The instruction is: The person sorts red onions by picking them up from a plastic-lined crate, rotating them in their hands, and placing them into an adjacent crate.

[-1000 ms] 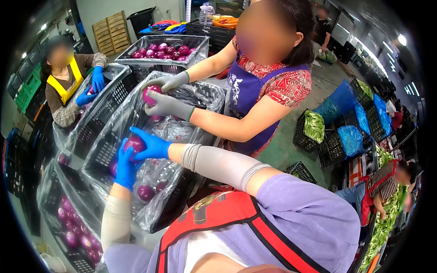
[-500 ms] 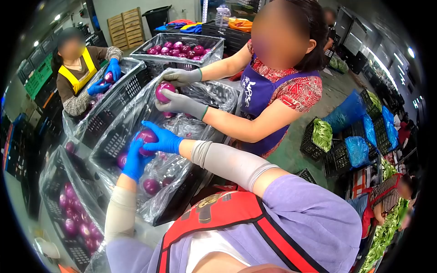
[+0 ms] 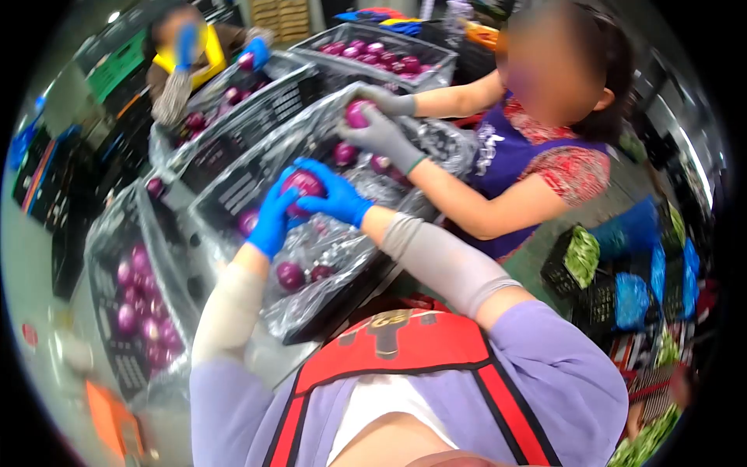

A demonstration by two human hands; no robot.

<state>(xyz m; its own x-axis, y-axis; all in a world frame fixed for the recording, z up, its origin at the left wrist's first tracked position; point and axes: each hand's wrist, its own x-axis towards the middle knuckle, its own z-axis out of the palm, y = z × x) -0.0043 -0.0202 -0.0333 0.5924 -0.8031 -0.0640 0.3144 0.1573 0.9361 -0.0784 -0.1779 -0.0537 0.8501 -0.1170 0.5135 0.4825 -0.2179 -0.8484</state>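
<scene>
My left hand [image 3: 274, 215] and my right hand [image 3: 336, 194], both in blue gloves, are closed around one peeled red onion [image 3: 304, 184] from either side. They hold it above a black crate [image 3: 227, 199] lined with clear plastic. Inside that crate, below my hands, lie several more red onions, among them one onion [image 3: 290, 275] near the front edge. Another onion [image 3: 248, 222] shows beside my left wrist. My gloves partly cover the held onion.
Across the crate, a co-worker's grey-gloved hands [image 3: 381, 132] hold another onion. A second co-worker in blue gloves stands behind a further crate [image 3: 241, 117]. Lined crates of onions stand to the left [image 3: 117, 342] and back [image 3: 436, 66]. Crates of green vegetables [image 3: 582, 257] are at right.
My view has shifted, moving the scene rightward. Both my hands still hold the onion, now more side by side around it. The far co-worker has raised one gloved hand to face height.
</scene>
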